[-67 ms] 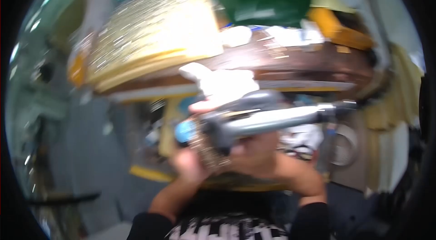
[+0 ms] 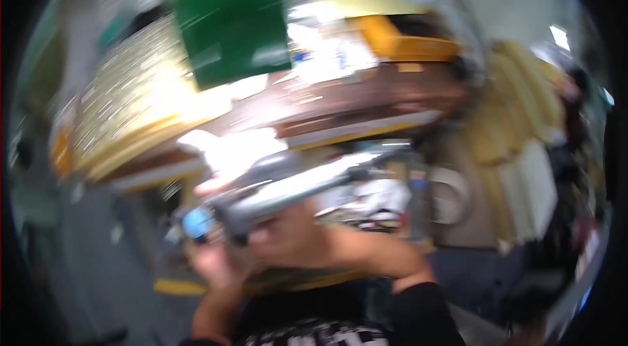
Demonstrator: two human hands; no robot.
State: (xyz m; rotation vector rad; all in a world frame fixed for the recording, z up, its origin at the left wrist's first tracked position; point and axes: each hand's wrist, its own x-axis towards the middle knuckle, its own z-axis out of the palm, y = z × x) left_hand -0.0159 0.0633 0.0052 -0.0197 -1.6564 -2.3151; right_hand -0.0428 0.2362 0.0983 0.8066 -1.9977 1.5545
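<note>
Your R hand curls closed round grey-black tool; L hand by blue knob, openness/hold unclear (blur). Step: prob. steadying tool; next needs firm R grip.

Blurring in outline: left hand, right hand, grey tubular tool. Smearing past recognition: blue round part at the tool's end. Hiding behind the tool: part of the right hand. Washing out in glare: white object beyond the tool. Running off the top edge: green sheet. Passing partly behind that sheet: yellow stack. Running off the lower edge: dark sleeves. Showing too small and blurred to tell: items below the table.
</note>
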